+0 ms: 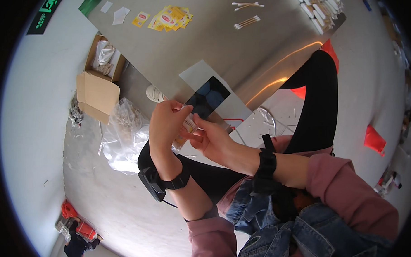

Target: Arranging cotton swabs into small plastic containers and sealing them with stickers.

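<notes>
Both hands meet just off the near edge of the metal table, around a small white and orange printed package (189, 125). My left hand (163, 123) is closed on its upper left side, fingers bent over the top. From the right, my right hand (212, 136) pinches the package between thumb and fingers. The fingers partly cover it, so I cannot tell whether it is a box or a packet. Just beyond the hands, a white sheet (239, 105) and a dark glossy picture (210, 97) with blue shapes lie on the table.
On the metal table (166, 53) lie yellow sachets (171, 18), cotton swabs (247, 22) and a stack of white packs (318, 9). An open cardboard box (98, 93) and a clear plastic bag (124, 136) are on the floor at left. Another person (78, 245) is at lower left.
</notes>
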`<move>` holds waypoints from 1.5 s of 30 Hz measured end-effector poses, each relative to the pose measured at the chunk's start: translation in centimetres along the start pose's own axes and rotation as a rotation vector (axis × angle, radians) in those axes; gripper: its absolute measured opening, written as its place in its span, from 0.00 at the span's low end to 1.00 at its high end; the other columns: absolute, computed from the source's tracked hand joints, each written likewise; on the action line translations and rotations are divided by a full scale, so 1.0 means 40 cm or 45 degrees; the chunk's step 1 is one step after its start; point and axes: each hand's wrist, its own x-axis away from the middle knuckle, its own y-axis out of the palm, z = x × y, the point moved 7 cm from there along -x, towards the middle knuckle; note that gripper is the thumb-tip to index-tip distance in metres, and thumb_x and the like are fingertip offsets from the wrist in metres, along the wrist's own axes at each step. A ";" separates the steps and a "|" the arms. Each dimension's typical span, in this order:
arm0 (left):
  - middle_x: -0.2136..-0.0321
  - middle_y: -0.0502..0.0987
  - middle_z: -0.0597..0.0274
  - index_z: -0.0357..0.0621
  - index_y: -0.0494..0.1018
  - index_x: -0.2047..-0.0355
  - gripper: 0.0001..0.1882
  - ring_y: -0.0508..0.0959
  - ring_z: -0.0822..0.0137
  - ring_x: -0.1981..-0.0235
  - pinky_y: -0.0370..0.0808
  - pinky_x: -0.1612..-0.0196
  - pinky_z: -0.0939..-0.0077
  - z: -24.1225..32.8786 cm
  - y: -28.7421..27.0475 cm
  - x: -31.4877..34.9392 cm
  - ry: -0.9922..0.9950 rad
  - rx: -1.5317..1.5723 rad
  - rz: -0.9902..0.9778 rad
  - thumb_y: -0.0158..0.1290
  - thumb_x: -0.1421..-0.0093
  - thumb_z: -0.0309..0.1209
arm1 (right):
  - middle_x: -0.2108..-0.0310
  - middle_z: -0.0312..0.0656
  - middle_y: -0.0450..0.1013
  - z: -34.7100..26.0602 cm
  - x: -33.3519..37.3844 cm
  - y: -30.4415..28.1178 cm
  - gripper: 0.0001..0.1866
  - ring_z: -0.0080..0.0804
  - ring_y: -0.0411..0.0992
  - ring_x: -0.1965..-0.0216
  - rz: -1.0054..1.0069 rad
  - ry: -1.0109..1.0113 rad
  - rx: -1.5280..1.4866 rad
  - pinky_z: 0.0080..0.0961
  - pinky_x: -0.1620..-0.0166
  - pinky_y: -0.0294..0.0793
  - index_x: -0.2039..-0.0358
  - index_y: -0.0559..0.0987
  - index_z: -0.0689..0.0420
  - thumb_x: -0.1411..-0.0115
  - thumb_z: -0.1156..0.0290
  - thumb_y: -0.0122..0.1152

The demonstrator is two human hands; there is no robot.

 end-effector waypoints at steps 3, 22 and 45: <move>0.76 0.81 0.49 0.29 0.80 0.65 0.20 0.82 0.60 0.80 0.76 0.73 0.70 -0.020 -0.001 0.011 0.012 0.026 0.032 0.61 0.47 0.38 | 0.57 0.46 0.76 0.021 0.008 0.012 0.20 0.39 0.78 0.53 -0.010 0.048 -0.072 0.25 0.55 0.81 0.49 0.71 0.61 0.29 0.57 0.51; 0.63 0.80 0.57 0.33 0.80 0.62 0.10 0.77 0.69 0.59 0.73 0.53 0.78 0.067 0.037 0.282 0.728 1.003 0.488 0.63 0.46 0.15 | 0.61 0.38 0.80 -0.206 0.251 0.115 0.14 0.20 0.78 0.63 -0.525 -0.808 1.272 0.15 0.60 0.79 0.49 0.80 0.60 0.33 0.70 0.59; 0.63 0.80 0.59 0.35 0.82 0.64 0.05 0.78 0.71 0.60 0.73 0.54 0.79 0.130 0.243 0.135 0.721 1.194 0.417 0.61 0.41 0.18 | 0.64 0.44 0.81 -0.413 0.194 -0.008 0.13 0.23 0.78 0.64 -0.331 -0.873 1.401 0.17 0.61 0.79 0.56 0.83 0.66 0.35 0.70 0.63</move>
